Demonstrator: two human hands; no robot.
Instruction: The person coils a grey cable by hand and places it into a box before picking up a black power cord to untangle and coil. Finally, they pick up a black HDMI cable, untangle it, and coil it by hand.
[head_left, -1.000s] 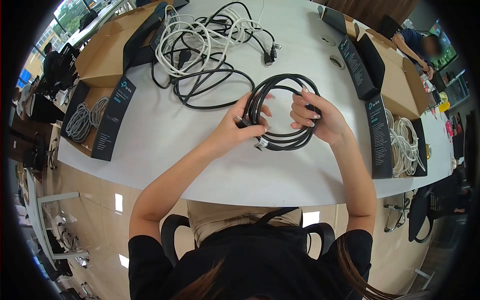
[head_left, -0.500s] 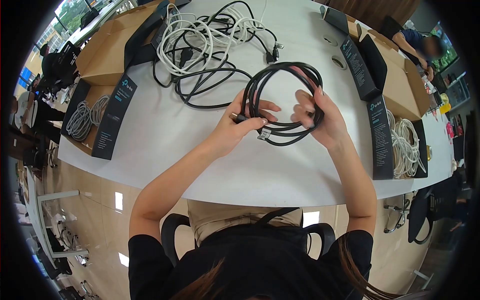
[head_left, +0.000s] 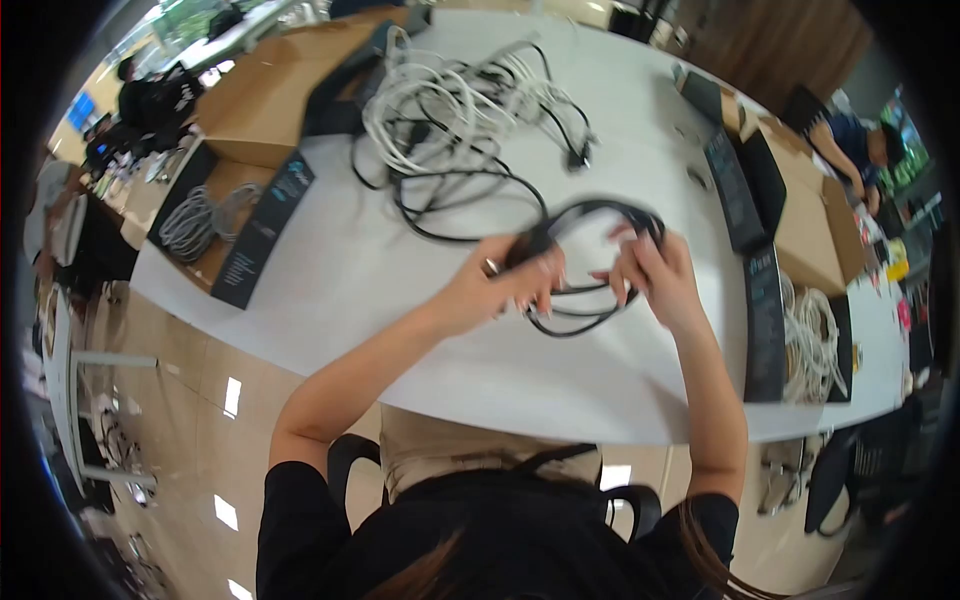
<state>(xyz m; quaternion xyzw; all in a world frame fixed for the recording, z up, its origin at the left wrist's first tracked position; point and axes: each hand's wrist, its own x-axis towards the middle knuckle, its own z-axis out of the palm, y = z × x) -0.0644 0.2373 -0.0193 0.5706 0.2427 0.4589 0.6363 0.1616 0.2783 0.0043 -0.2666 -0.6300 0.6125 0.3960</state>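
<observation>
A coiled black cable (head_left: 588, 262) is held up over the white table (head_left: 330, 260) between both hands. My left hand (head_left: 500, 283) grips the coil's left side, with a plug end poking out by the thumb. On the right side of the coil my right hand (head_left: 650, 272) is closed around the loops. The picture is blurred by motion, so finger detail is unclear.
A tangle of loose white and black cables (head_left: 460, 110) lies further back on the table. Open cardboard boxes with bundled cables stand at the left (head_left: 215, 215) and right (head_left: 810, 330). Other people sit at the far right (head_left: 860, 150) and far left.
The view has swung and tilted, blurring the scene. Both hands stay on the black coil, which looks flatter and lower than before.
</observation>
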